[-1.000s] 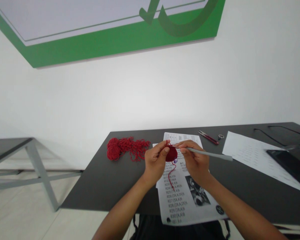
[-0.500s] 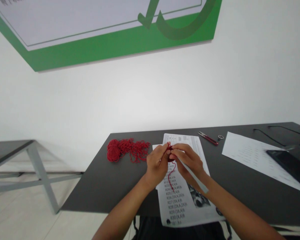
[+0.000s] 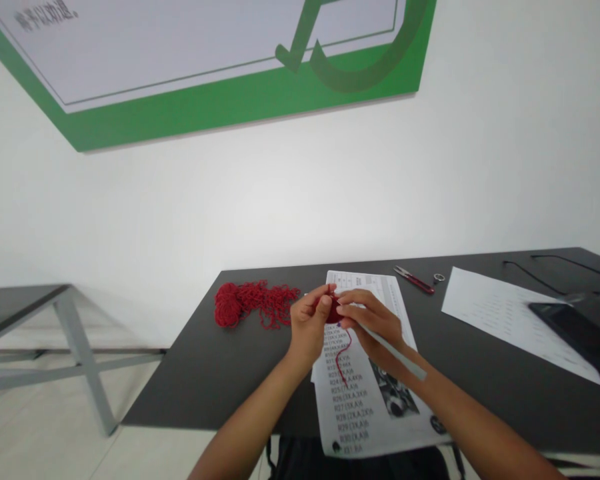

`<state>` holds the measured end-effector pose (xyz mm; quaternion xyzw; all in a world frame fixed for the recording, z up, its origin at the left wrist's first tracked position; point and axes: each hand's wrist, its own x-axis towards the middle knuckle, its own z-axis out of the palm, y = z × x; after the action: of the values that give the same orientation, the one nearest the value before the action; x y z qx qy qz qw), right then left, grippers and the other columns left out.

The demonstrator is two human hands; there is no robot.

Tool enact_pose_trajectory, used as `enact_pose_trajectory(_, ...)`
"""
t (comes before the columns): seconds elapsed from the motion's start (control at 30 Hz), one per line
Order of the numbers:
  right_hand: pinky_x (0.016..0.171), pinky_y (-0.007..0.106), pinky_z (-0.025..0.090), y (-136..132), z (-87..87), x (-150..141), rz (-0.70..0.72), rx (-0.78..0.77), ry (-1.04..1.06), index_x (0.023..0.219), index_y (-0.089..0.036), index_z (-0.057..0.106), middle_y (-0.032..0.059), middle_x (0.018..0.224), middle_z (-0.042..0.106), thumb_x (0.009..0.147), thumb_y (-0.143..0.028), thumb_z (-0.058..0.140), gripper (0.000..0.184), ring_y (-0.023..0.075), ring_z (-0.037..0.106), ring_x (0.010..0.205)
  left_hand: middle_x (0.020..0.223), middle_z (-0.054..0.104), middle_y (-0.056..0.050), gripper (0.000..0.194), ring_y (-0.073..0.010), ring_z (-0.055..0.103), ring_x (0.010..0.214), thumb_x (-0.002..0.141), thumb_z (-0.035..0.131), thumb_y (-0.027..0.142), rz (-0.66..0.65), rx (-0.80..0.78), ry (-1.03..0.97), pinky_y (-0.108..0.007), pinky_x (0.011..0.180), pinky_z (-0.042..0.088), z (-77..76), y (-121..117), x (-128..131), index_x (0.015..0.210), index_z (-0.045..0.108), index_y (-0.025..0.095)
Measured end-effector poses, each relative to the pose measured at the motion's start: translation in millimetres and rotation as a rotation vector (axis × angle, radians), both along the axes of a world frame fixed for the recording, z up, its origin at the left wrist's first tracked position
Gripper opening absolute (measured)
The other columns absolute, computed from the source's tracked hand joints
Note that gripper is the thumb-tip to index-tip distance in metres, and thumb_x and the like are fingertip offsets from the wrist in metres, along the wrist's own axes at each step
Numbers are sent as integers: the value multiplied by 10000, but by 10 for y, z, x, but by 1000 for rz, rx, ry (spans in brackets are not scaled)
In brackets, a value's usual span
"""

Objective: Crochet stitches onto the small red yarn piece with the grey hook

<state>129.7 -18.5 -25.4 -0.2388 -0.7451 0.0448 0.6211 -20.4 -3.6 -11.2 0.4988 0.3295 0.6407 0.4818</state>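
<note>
Between my hands is a small dark red crochet piece, partly covered by fingers. My left hand pinches its left side, index finger raised with red yarn near the tip. My right hand is closed around a crochet hook, whose long grey handle slants back over the wrist; its tip is hidden at the piece. A red yarn tail dangles from the piece over the printed pattern sheet. To the left lies a red yarn ball with loose curly yarn.
Red thread snips and a small metal ring lie behind my right hand. Farther right are another printed sheet, a black phone and glasses. The dark table ends before a white wall.
My left hand has turned slightly and its thumb has shifted, so more of the crochet piece shows. My right hand has moved slightly, and the hook's handle end sits a little farther right.
</note>
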Motion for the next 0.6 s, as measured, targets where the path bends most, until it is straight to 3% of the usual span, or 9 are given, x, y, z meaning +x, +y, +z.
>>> enact_pose_trajectory(0.17,886,370,612,-22,68,-27,-8,-209,37,983,-282,702,34,1073,764,906,-216,703,102,209,740,988,942,810,-82,269,-223,748,859,808,782,404,214,184,167,-329,821,588,26,54,-99,966,816,188)
enact_pose_trajectory(0.3,902,373,595,-32,57,-52,-60,-331,9,940,-282,684,25,1106,774,917,-263,678,31,217,738,1025,948,809,-81,275,-232,754,878,815,769,393,286,171,168,-354,846,591,-1,91,-99,989,812,184)
enact_pose_trajectory(0.5,965,407,559,-133,15,-156,-70,-499,154,1055,-297,714,38,1157,770,943,-391,634,167,239,720,1081,958,806,-91,330,-225,753,871,798,788,427,242,114,74,-373,859,591,-73,139,-70,1009,808,175)
enact_pose_trajectory(0.6,981,423,545,-176,8,-187,-6,-621,299,1070,-292,715,55,1204,765,928,-441,658,213,257,711,1122,946,807,-92,347,-229,751,864,801,783,452,255,133,113,-370,843,590,-89,157,-87,993,809,164)
